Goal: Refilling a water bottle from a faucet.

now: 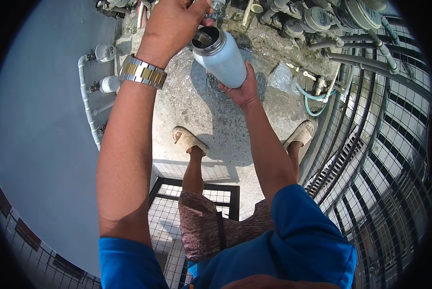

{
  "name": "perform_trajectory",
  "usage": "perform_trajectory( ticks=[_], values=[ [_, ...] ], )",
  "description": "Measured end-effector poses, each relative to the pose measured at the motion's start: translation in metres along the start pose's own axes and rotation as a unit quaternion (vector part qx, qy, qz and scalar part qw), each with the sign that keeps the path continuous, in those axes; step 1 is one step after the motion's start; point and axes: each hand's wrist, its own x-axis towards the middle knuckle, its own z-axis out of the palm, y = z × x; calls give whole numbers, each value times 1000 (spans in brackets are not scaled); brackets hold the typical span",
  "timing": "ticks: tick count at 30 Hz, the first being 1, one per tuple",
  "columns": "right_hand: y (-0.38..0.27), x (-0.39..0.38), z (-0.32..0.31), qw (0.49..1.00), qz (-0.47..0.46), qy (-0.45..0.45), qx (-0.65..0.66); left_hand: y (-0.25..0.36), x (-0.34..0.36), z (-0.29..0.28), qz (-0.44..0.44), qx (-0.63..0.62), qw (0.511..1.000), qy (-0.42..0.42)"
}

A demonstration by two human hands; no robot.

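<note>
My right hand [242, 90] grips a pale blue wide-mouthed bottle [221, 63] around its lower part. The bottle leans toward the upper left, uncapped, its steel rim facing up and its inside partly visible. Just above the mouth, my left hand [180, 24], with a steel and gold watch on its wrist, has curled fingers beside a small clear object [217, 7]; what those fingers grip is too hidden to tell. Wet concrete [211, 139] lies beneath the bottle.
Meters [317, 20], pipes and rough concrete line the top. A plastic bag [283, 77] and light blue hose [313, 111] lie right. A grey wall [42, 144] with pipes stands left, metal grilles [384, 154] right. My sandalled feet are apart; a black-framed grate [160, 202] is below.
</note>
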Motion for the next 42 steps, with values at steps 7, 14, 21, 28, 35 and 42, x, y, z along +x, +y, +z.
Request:
perform_trajectory(
  ticks=[7, 14, 21, 28, 35, 42],
  values=[
    [5, -4, -2, 1000, 10, 27, 6, 12, -1, 1, -2, 38, 999, -2],
    [2, -8, -7, 1000, 12, 6, 1, 10, -3, 0, 137, 153, 978, 24],
    [7, -17, -11, 999, 8, 40, 16, 11, -4, 1, 12, 109, 994, 4],
    [5, -16, -7, 999, 8, 41, -14, 4, -3, -6, 93, 177, 980, -19],
    [11, -21, -13, 1000, 20, 13, 9, 6, 1, -8, -31, 132, 989, -59],
    [14, -18, -20, 999, 24, 47, 0, 2, -2, -6, 43, 144, 988, -30]
  ],
)
